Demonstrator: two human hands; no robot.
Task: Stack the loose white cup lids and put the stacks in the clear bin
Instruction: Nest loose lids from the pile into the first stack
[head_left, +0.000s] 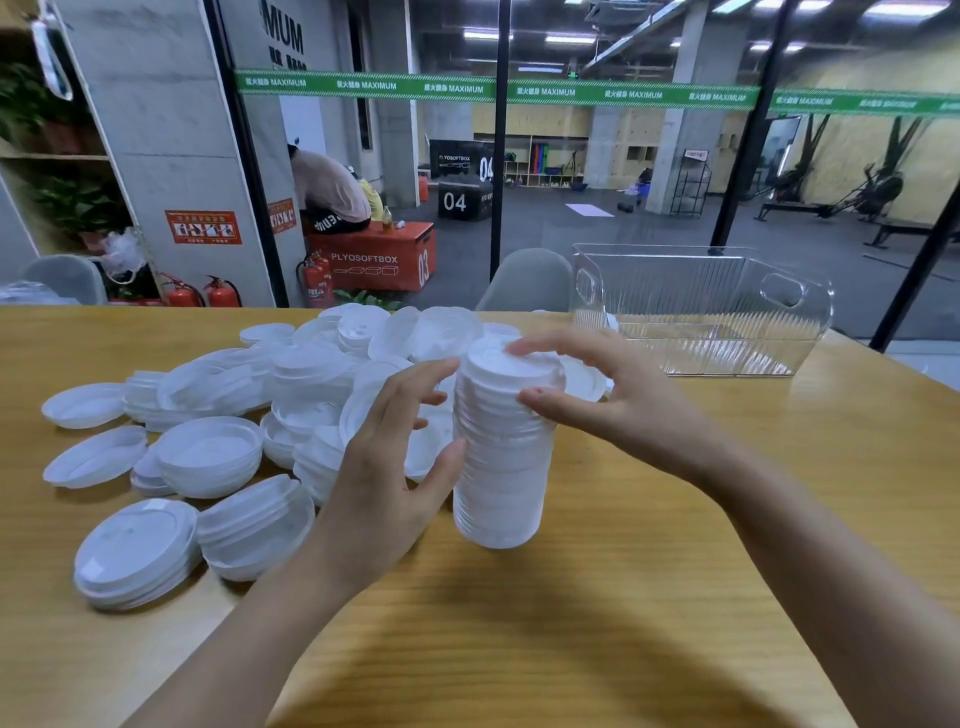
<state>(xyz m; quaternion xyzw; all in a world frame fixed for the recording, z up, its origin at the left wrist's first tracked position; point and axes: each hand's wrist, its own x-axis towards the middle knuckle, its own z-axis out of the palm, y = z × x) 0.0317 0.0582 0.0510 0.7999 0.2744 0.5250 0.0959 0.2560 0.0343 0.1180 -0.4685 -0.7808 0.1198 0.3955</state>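
One tall lid stack (498, 478), upright: left hand (387, 467) spread beside it, thumb touching; right hand (618, 395) pinches its top.

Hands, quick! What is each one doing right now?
Left hand: open, thumb touching the lid stack.
Right hand: grips the top of the lid stack.

We see a wooden table (649, 597) carrying a tall stack of lids (498, 467) standing near its middle, a heap of loose white lids (311, 374) to the left, short stacks (135, 556) nearer us, and a clear bin (701, 312) far right.
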